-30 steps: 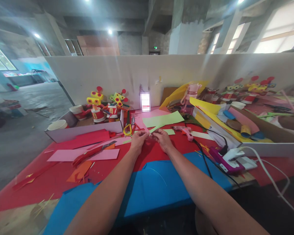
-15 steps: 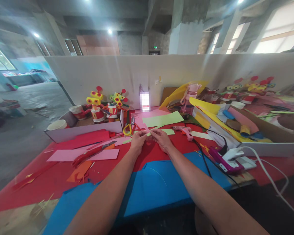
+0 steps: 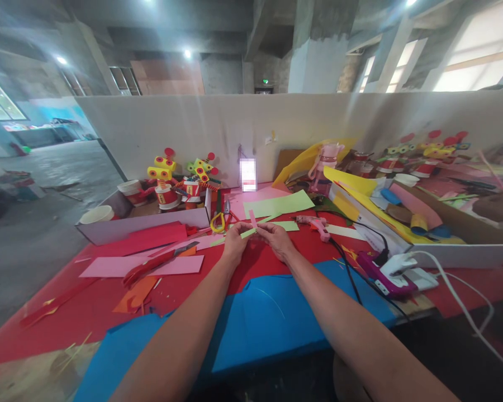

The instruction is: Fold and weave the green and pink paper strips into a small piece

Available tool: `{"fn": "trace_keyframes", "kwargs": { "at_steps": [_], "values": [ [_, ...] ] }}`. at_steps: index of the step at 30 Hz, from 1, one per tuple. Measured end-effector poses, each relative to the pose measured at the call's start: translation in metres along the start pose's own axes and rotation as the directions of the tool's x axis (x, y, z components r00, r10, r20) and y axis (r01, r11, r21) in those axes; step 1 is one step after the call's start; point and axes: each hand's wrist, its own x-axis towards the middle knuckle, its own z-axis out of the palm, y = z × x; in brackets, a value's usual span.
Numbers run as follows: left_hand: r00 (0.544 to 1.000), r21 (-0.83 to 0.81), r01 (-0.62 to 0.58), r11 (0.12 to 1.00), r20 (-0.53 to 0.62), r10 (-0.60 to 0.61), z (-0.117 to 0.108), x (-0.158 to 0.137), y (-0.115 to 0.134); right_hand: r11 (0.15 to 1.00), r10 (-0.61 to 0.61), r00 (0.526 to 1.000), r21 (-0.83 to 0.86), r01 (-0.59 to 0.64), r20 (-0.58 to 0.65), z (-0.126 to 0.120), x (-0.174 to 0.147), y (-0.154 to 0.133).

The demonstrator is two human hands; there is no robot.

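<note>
Both hands meet over the red tabletop, fingertips pinched together. Between them, a narrow pink paper strip [image 3: 252, 218] sticks up away from me and crosses a light green paper strip [image 3: 248, 233]. My left hand [image 3: 235, 243] is closed at the left side of the crossing. From the right, my right hand [image 3: 278, 240] pinches the same spot; its fingertips partly hide the join. Just beyond lie a wide light green paper sheet [image 3: 280, 204] and a pink sheet. Left of the hands rest yellow-handled scissors [image 3: 218, 222], and to the right a pink glue gun [image 3: 316, 224].
Paper-cup robot figures [image 3: 166, 187] stand in a low box at the left. A box of paper scraps [image 3: 444, 251], a purple power strip [image 3: 379, 273] and cables lie at the right. Blue sheeting [image 3: 272, 312] covers the near edge; a red utility knife [image 3: 159, 263] lies left.
The pink strip now stands up more clearly between my fingertips, and more of the green strip shows across it. My arms have hardly moved.
</note>
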Motion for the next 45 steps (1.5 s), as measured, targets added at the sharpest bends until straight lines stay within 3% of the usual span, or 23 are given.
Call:
{"fn": "trace_keyframes", "kwargs": {
  "at_steps": [6, 15, 21, 28, 34, 39, 42, 45],
  "values": [
    [0.999, -0.006, -0.028, 1.000, -0.014, 0.028, 0.001, 0.002, -0.001, 1.000, -0.016, 0.999, 0.004, 0.017, -0.038, 0.000, 0.002, 0.001],
    [0.991, -0.033, 0.014, 0.999, 0.131, -0.010, 0.003, 0.004, 0.001, 0.993, -0.099, 0.992, -0.068, 0.094, -0.082, -0.004, 0.005, 0.003],
    [1.000, -0.037, 0.009, 0.999, 0.011, -0.009, 0.003, 0.003, 0.001, 0.998, -0.058, 0.998, 0.006, 0.058, -0.012, -0.002, 0.003, 0.002],
    [1.000, -0.026, -0.006, 1.000, 0.011, 0.006, 0.004, 0.001, 0.001, 0.998, -0.024, 0.998, 0.062, 0.027, -0.061, -0.002, 0.004, 0.002],
    [0.999, 0.003, 0.030, 1.000, -0.018, -0.030, 0.001, 0.003, 0.002, 0.995, -0.099, 0.977, -0.025, 0.096, -0.187, -0.005, 0.010, 0.004],
    [0.969, 0.150, -0.107, 0.983, -0.205, 0.137, -0.002, 0.005, 0.007, 0.995, -0.092, 0.955, -0.065, 0.077, -0.282, -0.001, 0.024, 0.007],
    [0.974, 0.084, -0.052, 0.995, -0.216, 0.070, -0.002, 0.008, 0.003, 0.995, -0.094, 0.951, -0.013, 0.094, -0.296, 0.001, 0.028, 0.009],
    [0.992, 0.044, 0.025, 0.999, -0.123, -0.019, -0.003, 0.015, -0.001, 0.992, -0.095, 0.968, 0.063, 0.112, -0.234, -0.004, 0.026, 0.010]
  ]
}}
